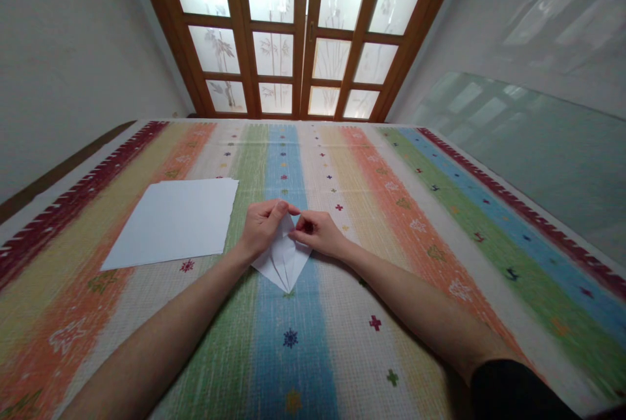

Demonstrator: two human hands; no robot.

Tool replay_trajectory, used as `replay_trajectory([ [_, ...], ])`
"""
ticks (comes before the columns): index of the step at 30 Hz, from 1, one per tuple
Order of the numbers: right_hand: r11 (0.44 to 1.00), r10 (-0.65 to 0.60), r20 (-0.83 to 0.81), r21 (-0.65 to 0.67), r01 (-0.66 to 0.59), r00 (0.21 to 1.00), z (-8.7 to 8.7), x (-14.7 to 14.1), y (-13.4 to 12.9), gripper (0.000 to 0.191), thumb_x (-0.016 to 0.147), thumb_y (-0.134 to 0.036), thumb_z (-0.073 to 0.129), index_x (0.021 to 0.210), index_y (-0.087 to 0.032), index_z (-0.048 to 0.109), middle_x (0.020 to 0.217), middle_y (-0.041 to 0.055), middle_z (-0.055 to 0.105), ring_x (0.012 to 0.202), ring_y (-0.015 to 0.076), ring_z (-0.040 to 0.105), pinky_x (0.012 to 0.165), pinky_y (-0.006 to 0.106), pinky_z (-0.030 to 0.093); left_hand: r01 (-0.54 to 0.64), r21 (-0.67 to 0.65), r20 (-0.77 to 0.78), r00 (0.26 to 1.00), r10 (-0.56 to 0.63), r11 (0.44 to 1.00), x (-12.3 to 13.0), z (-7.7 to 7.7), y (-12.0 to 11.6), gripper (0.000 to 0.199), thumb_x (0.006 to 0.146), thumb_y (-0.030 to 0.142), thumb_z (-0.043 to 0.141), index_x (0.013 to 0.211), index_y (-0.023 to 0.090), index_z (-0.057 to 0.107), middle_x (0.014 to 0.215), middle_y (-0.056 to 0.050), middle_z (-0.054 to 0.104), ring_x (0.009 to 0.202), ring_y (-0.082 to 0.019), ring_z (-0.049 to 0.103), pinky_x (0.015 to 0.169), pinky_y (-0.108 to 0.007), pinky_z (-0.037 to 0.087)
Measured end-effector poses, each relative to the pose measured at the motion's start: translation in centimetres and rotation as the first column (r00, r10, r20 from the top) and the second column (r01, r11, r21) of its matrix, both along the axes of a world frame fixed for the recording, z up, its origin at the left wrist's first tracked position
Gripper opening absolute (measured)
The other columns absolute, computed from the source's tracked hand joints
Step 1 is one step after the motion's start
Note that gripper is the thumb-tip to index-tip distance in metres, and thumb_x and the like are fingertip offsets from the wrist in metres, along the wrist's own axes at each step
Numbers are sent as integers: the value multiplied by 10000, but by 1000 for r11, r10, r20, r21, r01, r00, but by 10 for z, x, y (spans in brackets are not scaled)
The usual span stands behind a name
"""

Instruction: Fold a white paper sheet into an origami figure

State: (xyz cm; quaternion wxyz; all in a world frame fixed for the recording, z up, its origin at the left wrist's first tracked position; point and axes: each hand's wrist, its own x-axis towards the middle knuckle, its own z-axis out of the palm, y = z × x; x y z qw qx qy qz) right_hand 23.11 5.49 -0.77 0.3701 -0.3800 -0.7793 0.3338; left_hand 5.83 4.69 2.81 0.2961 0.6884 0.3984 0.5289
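Observation:
A folded white sheet of paper lies on the blue stripe of the tablecloth, its creased point turned towards me. My left hand is closed on its upper left part, thumb on top. On the upper right part, my right hand pinches the paper between thumb and fingers. The fingertips of both hands come close together at the far end of the fold. Part of the paper's far edge is hidden behind my hands.
A stack of blank white paper lies to the left of my hands. Beneath everything spreads a striped tablecloth with small printed figures. Wood-framed glass doors stand beyond the table's far edge, and a glass panel leans along the right wall.

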Motion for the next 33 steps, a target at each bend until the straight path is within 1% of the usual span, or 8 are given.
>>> replay_trajectory([
  [7,1000,14,-57,-26,-15,998,3,-4,-2,85,771,-231,670,748,-179,607,675,-23,593,597,100,491,587,237,375,-3,-119,182,983,25,993,4,-2,1,497,895,578,504,772,168,757,766,-83,756,702,-189,698,709,-322,541],
  [11,999,-18,-45,-39,17,999,3,-4,-1,86,778,-205,626,702,-179,593,647,-27,592,588,99,492,582,235,371,40,-119,266,964,-7,992,0,-6,5,379,773,526,694,896,173,756,825,-85,762,742,-197,707,726,-322,554],
  [13,998,-53,-52,-31,52,997,3,-3,-1,92,762,-188,612,678,-179,576,626,-33,579,572,95,481,568,231,363,26,-117,266,964,6,993,-1,-6,7,307,704,421,777,897,183,755,843,-73,762,762,-193,705,729,-308,550],
  [16,994,-108,-59,-31,106,992,4,0,1,95,731,-160,592,648,-183,553,606,-39,564,550,91,464,545,225,349,-21,-123,211,976,47,992,-2,-5,7,170,703,348,767,753,186,756,772,-52,750,712,-181,683,671,-291,533],
  [22,995,-65,-126,-87,54,990,7,3,2,92,751,-252,646,721,-184,591,655,-26,586,584,103,498,558,232,378,-76,-201,205,972,118,977,-3,1,8,214,742,372,700,679,177,758,646,-30,713,578,-160,623,548,-277,475],
  [26,996,-22,-120,-87,12,993,7,2,2,134,755,-294,692,795,-182,630,726,-6,631,630,110,532,594,241,406,-79,-243,240,961,138,967,-1,0,9,207,709,371,726,658,172,753,652,-42,716,590,-166,629,553,-283,483],
  [29,997,-60,-142,-67,50,988,6,2,4,133,786,-302,665,753,-180,623,696,-5,625,611,109,527,584,242,403,-89,-261,253,955,157,961,0,-1,9,195,673,361,760,636,170,743,656,-52,717,604,-173,637,554,-287,494],
  [33,993,-105,-184,-69,94,977,5,3,6,141,790,-291,631,708,-180,601,627,-18,592,558,104,513,548,240,391,-30,-229,276,957,94,973,-3,-1,10,198,653,355,774,734,175,763,781,-78,751,717,-203,679,665,-327,543],
])
